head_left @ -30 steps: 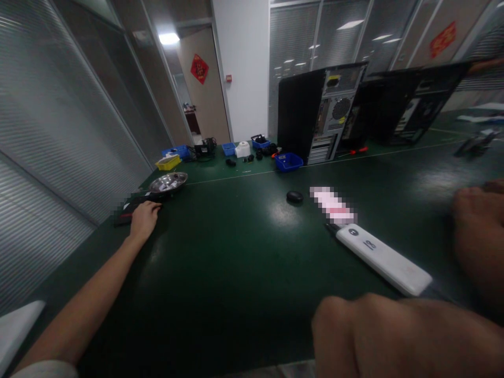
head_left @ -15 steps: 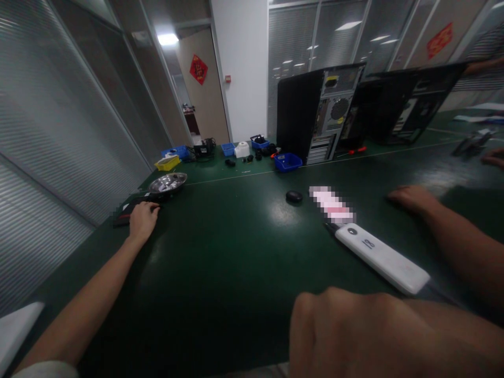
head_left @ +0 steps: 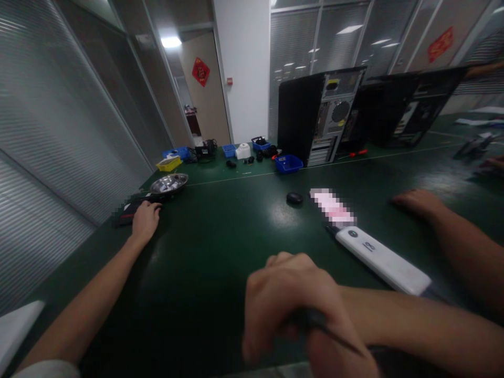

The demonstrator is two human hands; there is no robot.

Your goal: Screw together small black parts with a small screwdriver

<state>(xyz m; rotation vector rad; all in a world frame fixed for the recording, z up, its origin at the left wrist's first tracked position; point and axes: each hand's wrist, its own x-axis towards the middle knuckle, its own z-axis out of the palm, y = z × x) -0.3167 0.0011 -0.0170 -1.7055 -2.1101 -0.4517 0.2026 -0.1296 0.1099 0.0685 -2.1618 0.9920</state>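
Note:
My left hand (head_left: 145,220) reaches far out on the left, fingers curled at the edge of dark things; what they hold, if anything, I cannot make out. Beside it lies a flat black item (head_left: 128,212), partly pixelated. Close in front of me, my right hand (head_left: 291,299) is closed, back of the hand up. It grips a dark object (head_left: 311,319) with a thin cord or stem trailing to the lower right; motion blur and the fingers hide its kind. Beyond it on the right lies a long white case (head_left: 386,261) marked 18, next to a pixelated pink item (head_left: 333,207).
Another person's hand (head_left: 421,202) rests on the green table (head_left: 220,226) at right. A black mouse (head_left: 294,198), a metal dish (head_left: 169,184) and a blue tray (head_left: 289,164) stand farther off. Computer towers (head_left: 301,123) line the back right.
My right hand has moved left and away from me, bringing the dark object into view. The other person's hand has shifted left past the white case. My left hand stays put.

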